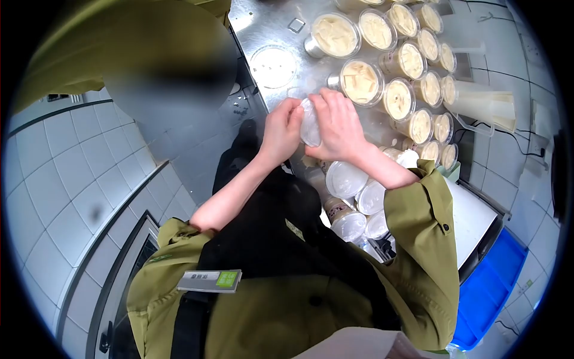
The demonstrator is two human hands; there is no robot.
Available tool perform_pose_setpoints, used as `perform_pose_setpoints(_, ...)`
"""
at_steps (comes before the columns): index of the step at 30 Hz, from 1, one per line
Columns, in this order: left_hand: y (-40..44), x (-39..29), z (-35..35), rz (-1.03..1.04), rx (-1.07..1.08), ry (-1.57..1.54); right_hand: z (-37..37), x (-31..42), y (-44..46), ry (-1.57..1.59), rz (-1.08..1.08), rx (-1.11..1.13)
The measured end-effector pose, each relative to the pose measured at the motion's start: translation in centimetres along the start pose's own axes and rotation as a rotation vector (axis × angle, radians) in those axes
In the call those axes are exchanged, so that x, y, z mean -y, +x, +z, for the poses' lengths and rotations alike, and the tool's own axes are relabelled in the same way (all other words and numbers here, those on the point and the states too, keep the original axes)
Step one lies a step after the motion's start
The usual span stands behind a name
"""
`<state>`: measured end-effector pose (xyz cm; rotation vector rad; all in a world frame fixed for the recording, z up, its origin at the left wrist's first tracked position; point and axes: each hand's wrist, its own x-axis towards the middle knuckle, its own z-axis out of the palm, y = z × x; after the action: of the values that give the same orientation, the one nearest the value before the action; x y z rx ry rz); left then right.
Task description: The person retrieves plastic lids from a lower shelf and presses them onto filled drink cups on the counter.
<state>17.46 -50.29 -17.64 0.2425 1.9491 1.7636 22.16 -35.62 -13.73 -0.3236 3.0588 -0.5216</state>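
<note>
Between my two hands is a translucent round plastic lid (310, 124), tilted on edge; whether it is one lid or several stacked cannot be told. My left hand (281, 130) pinches its left side with thumb and fingers. Wrapped over its right side, my right hand (339, 122) has its fingers closed on it. Just beyond my right hand stands an open clear cup (362, 82) filled with pale cream-coloured pieces. Below my right forearm, several cups carry translucent lids, one lid (347, 179) facing up.
Several more filled cups (399, 99) stand in rows on the steel counter (263, 30). A flat white disc (274, 66) and a small square frame (296, 24) lie there too. Another person's olive sleeve (66, 54) blurs the upper left. A blue bin (487, 293) sits lower right.
</note>
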Motion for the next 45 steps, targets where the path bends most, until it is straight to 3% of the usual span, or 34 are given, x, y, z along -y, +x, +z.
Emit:
perform_pose_setpoints(4,-0.1,0.2,0.1,0.07,-0.006,0.038,0.0,0.1,0.0,0.002,0.009,-0.019)
perform_pose_setpoints(10,0.0,0.8,-0.1,0.031,0.043,-0.083,0.0,0.2,0.1,0.0,0.022,-0.007)
perform_pose_setpoints(16,1.5,0.3,-0.1,-0.01,0.096,0.024,0.1,0.1,0.0,-0.004,0.011,-0.024)
perform_pose_setpoints(28,2.1,-0.8,-1.0,-0.277,0.219,-0.246,0.2,0.3,0.0,-0.008,0.019,-0.034)
perform_pose_setpoints(32,1.0,1.1,-0.2,0.06,0.12,-0.093,0.3,0.2,0.0,0.012,0.012,-0.047)
perform_pose_setpoints(38,0.7,0.6,-0.1,0.192,0.059,0.089,0.4,0.2,0.0,0.003,-0.005,-0.052)
perform_pose_setpoints(45,0.3,2.4,1.0,0.279,-0.072,0.05,0.3,0.2,0.0,-0.01,0.0,-0.037)
